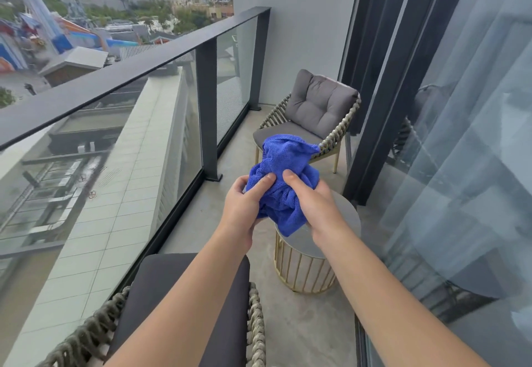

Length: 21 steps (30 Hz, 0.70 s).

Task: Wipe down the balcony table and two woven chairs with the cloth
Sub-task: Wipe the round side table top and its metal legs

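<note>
Cloth (283, 178), a bright blue terry one, was bunched into a loose ball and was held up in the air in front of the person, above the near edge of the round table (347, 217). Its surface looked soft and fuzzy, with many folds, and one hemmed corner stood up at the top while another corner hung down at the bottom. I could read no label or writing on it, and also nothing on the furniture.

The left hand (244, 208) gripped the left side of the bundle, with the thumb pressed on the front of the fabric. The right hand (312, 202) gripped the right side in the same way, its thumb also on the front and the fingers hidden behind the fabric. Both forearms were bare and reached forward.

The table had a grey top and a base of thin gold-coloured bars, and it stood on the concrete floor between the two seats. The far woven chair (339, 133) had a rope frame, gold legs and a grey padded cushion (319, 104), and stood near the end wall. The near woven chair (256, 320) was just below the arms, with a dark cushion (161, 283) and thick rope sides. On the left ran a glass railing (129, 76) with a dark top rail, and on the right a glass door (460, 136) with a sheer curtain behind it.
</note>
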### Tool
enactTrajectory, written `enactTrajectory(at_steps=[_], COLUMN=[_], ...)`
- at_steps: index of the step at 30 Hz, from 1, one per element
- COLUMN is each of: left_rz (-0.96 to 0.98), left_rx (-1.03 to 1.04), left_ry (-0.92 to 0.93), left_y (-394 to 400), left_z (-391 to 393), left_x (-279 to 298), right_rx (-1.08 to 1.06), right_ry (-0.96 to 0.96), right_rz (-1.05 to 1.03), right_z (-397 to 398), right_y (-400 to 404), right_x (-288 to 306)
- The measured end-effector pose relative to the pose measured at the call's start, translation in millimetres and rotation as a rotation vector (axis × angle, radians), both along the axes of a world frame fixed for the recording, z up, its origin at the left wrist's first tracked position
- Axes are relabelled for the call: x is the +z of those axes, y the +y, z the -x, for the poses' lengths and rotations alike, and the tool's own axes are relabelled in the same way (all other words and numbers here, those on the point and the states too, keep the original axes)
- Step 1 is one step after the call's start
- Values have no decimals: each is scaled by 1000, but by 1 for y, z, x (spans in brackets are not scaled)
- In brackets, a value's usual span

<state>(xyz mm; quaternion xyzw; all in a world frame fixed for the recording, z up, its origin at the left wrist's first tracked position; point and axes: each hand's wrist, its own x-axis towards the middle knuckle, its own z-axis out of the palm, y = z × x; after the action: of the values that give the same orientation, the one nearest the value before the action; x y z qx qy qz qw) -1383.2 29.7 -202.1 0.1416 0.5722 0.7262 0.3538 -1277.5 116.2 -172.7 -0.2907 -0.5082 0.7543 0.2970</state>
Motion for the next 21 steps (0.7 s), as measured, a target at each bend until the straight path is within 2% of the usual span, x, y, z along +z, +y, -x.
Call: enactTrajectory(at_steps=[9, 21], left_rz=[25, 27], left_rx=[39, 38], left_ry=[2, 30], left_y=[72, 155], left_z=[80, 130], left_x=[-15, 7], right_rx=[37, 98], right_ry=[-95, -49], right_rz=[-57, -57], right_z=[88, 149], right_y=[83, 182], right_x=[-27, -21])
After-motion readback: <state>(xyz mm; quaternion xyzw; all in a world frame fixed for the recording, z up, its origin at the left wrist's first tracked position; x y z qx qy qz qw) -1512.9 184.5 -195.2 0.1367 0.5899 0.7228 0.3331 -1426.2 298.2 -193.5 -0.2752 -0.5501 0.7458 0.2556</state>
